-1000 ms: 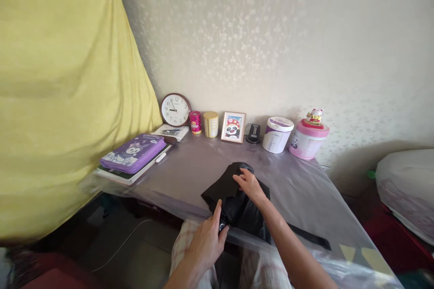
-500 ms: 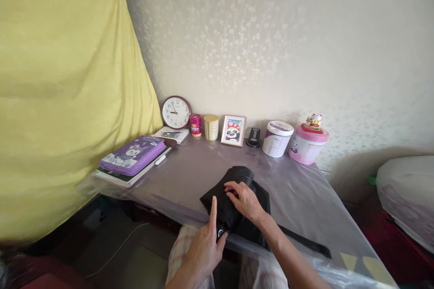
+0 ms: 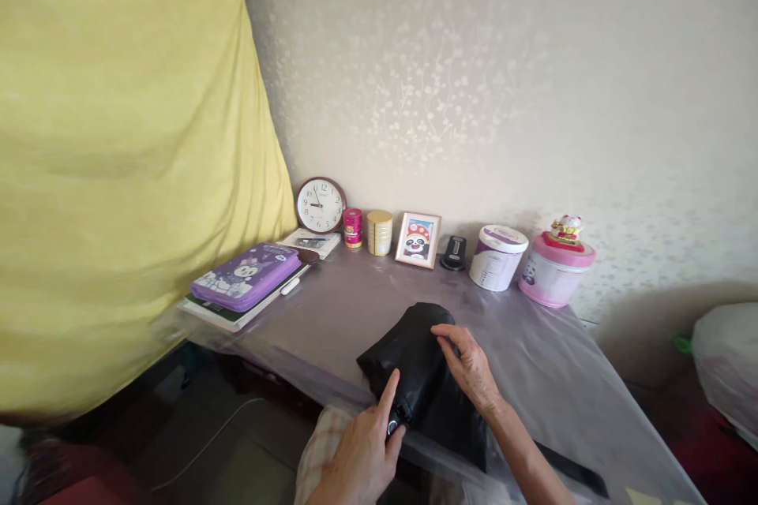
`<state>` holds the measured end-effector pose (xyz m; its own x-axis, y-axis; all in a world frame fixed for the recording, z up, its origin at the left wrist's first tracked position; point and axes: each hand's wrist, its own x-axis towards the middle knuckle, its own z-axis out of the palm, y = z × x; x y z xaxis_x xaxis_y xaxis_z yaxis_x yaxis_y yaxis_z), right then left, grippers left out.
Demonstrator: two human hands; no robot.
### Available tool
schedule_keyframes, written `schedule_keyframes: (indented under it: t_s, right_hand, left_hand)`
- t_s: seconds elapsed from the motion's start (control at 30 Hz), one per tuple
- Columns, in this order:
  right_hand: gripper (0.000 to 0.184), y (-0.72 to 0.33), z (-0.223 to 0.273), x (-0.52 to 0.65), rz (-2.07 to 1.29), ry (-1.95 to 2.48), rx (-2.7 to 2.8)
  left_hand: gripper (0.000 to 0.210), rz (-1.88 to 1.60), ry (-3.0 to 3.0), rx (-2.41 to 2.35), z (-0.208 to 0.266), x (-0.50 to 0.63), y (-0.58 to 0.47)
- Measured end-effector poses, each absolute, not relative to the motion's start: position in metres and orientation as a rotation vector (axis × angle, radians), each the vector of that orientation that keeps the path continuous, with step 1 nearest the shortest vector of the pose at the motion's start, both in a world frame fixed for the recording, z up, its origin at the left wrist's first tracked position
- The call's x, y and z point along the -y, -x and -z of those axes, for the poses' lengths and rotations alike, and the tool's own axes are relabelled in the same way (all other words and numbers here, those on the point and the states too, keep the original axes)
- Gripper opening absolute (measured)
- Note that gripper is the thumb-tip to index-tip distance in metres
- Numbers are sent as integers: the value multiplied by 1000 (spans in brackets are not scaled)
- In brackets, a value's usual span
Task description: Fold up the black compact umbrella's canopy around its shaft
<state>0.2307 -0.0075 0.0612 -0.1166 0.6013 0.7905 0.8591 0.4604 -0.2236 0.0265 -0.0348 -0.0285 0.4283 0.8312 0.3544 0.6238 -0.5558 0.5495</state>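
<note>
Bundle at the table's near edge, row of things at the back

The folded bundle (image 3: 414, 363) lies on the table (image 3: 550, 379) between left hand (image 3: 361, 454) and right hand (image 3: 470, 367); clock (image 3: 320, 205), tins (image 3: 380, 232) and frame (image 3: 418, 240) behind

- Light: soft daylight, filtered through the yellow curtain (image 3: 118, 173) at left.
- Wall (image 3: 503, 95): bright, evenly lit.
- Shadows: dim under the table (image 3: 332, 308); dark at lower right.
- Glare: mild sheen on plastic cover.
- Edges: wide-angle stretch, slight blur.

Home bedroom: wallpaper (image 3: 474, 79), clock (image 3: 320, 205), framed picture (image 3: 418, 240).
</note>
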Motion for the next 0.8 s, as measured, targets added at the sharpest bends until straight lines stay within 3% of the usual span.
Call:
schedule_keyframes:
  t_s: [0.43, 0.8]
  right_hand:
    - [31, -239, -59, -34, 663, 1238, 2132]
    - [30, -246, -86, -57, 756, 1462, 1883]
  left_hand:
    - [64, -882, -2310, -1229, 30, 34, -26]
    - [63, -858, -2325, -1264, 29, 34, -28]
